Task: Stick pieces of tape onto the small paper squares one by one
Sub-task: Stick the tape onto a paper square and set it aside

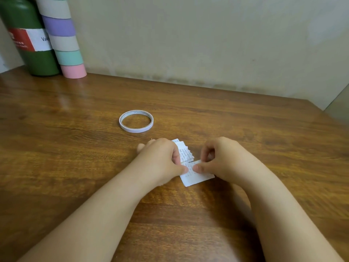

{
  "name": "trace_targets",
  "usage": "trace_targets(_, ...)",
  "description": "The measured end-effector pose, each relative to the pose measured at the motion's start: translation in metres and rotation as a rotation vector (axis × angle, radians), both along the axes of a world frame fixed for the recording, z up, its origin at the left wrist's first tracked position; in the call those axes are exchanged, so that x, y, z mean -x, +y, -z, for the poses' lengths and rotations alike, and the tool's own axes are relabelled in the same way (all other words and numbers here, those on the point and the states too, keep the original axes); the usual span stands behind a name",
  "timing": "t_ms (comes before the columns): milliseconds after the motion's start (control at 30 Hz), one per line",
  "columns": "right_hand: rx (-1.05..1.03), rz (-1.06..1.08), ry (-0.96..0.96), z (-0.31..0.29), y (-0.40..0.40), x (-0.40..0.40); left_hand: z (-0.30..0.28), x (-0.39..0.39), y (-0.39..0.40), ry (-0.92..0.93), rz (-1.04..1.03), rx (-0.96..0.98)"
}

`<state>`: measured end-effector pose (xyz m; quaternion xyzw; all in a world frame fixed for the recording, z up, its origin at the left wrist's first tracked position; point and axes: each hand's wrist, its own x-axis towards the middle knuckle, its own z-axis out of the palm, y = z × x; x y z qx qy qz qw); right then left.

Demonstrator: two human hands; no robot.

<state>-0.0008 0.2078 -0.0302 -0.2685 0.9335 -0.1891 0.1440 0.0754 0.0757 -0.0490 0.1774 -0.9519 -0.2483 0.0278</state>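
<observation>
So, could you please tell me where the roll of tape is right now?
In the head view, the roll of tape lies flat on the wooden table, untouched, just beyond and left of the left hand.

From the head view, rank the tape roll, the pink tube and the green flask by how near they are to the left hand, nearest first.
1. Tape roll: just beyond the left hand, mid-table.
2. Pink tube: far left, at the wall.
3. Green flask: far left corner, beside the tube, slightly farther.
</observation>
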Motion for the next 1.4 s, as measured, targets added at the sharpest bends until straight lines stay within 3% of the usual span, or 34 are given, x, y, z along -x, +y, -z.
trace_targets(100,-0.01,-0.109,-0.054,0.006,-0.005,-0.004,0.001,0.001,-0.002,-0.017,-0.012,-0.014)
trace_targets(267,-0.057,-0.006,0.013,0.001,0.005,0.011,0.003,0.001,-0.004,-0.022,-0.007,-0.013)
trace_targets(433,0.026,-0.137,-0.073,0.01,-0.005,-0.002,0.004,0.002,-0.005,-0.023,-0.017,-0.014)
trace_targets(633,-0.021,-0.031,0.051,0.005,0.002,0.011,0.004,0.002,-0.006,-0.006,-0.025,-0.055)
trace_targets(800,0.024,-0.167,-0.029,0.011,-0.009,-0.005,0.003,0.003,-0.006,-0.009,-0.036,-0.043)
trace_targets(967,-0.044,-0.07,0.017,0.003,0.002,0.009,0.003,0.002,-0.005,-0.002,-0.036,-0.056)
trace_targets(1133,-0.012,-0.174,-0.035,0.007,-0.004,-0.002,0.003,0.002,-0.005,0.011,-0.043,-0.053)
trace_targets(1400,-0.06,-0.126,0.032,0.002,0.001,0.004,0.003,0.001,-0.004,0.002,-0.045,-0.045)
